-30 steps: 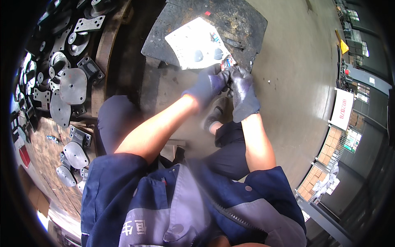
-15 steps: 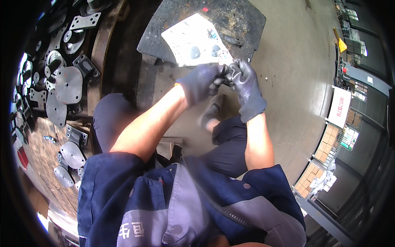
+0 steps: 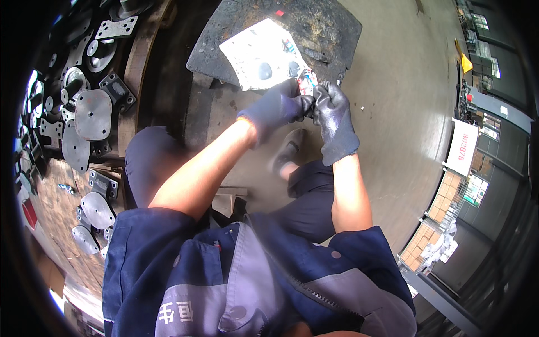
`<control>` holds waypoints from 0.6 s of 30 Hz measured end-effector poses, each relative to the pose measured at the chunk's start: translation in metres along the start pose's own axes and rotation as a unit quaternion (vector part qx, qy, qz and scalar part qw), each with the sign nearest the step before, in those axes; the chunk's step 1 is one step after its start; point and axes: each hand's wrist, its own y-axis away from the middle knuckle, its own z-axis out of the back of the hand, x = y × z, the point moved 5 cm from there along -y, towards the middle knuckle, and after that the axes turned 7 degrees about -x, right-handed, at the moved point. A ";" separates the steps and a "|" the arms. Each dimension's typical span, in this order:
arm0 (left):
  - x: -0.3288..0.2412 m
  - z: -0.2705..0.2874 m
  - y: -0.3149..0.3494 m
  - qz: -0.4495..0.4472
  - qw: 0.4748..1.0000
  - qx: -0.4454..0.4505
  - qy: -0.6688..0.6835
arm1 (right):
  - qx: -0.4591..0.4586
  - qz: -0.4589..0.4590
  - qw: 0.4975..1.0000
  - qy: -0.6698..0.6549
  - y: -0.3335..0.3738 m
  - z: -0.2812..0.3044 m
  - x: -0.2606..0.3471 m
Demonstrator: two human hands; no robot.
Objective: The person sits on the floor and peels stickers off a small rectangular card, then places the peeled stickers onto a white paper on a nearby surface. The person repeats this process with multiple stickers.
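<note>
At left we see metal plates [image 3: 93,115], then our left hand [image 3: 279,105], fingers closed on the near end of a small red-and-white packet [image 3: 307,82]; our right hand [image 3: 335,115] pinches there too. Largely hidden a moment ago, the packet now shows beyond our knuckles, so its near end seems the working point.

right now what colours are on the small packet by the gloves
The small packet shows red, white and some blue, clearest in the head view.
</note>
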 end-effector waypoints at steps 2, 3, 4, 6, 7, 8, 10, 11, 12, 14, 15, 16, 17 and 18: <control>0.000 -0.004 0.002 0.004 0.999 0.000 0.046 | -0.003 -0.007 1.000 -0.008 0.001 0.000 0.001; 0.001 -0.005 0.002 0.009 0.998 0.002 0.056 | -0.003 -0.003 1.000 -0.008 0.001 -0.001 0.002; 0.002 -0.004 0.002 0.015 0.998 0.001 0.065 | 0.000 0.000 1.000 -0.010 0.001 -0.003 0.003; 0.001 -0.003 0.004 0.020 0.997 -0.006 0.075 | 0.002 -0.003 1.000 -0.016 -0.001 -0.005 0.001; -0.002 -0.004 0.005 0.020 0.997 -0.011 0.077 | 0.001 -0.005 1.000 -0.017 -0.001 -0.006 0.000; -0.004 -0.004 0.006 0.020 0.997 -0.016 0.078 | 0.005 -0.012 1.000 -0.022 -0.001 -0.007 0.001; -0.008 -0.004 0.008 0.014 0.997 -0.025 0.077 | 0.012 -0.025 0.999 -0.032 0.002 -0.009 0.008; -0.009 -0.004 0.008 0.011 0.997 -0.030 0.076 | 0.008 -0.032 0.999 -0.027 0.001 -0.008 0.007; -0.003 -0.004 0.004 -0.018 0.997 -0.034 0.072 | 0.003 -0.038 0.999 -0.022 0.000 -0.008 0.005; 0.011 -0.002 -0.005 -0.076 0.994 -0.046 0.061 | -0.006 -0.042 0.999 -0.008 -0.004 -0.008 0.000; 0.013 -0.001 -0.007 -0.080 0.995 -0.057 0.013 | -0.014 -0.039 0.999 0.003 -0.008 -0.006 -0.007; 0.012 0.000 -0.006 -0.084 0.994 -0.069 -0.033 | -0.020 -0.038 0.999 0.014 -0.010 -0.006 -0.008; 0.011 0.001 -0.007 -0.087 0.990 -0.080 -0.080 | -0.022 -0.063 0.998 0.012 -0.011 -0.007 -0.009; 0.011 0.001 -0.009 -0.103 0.983 -0.089 -0.123 | -0.024 -0.088 0.996 0.011 -0.010 -0.008 -0.008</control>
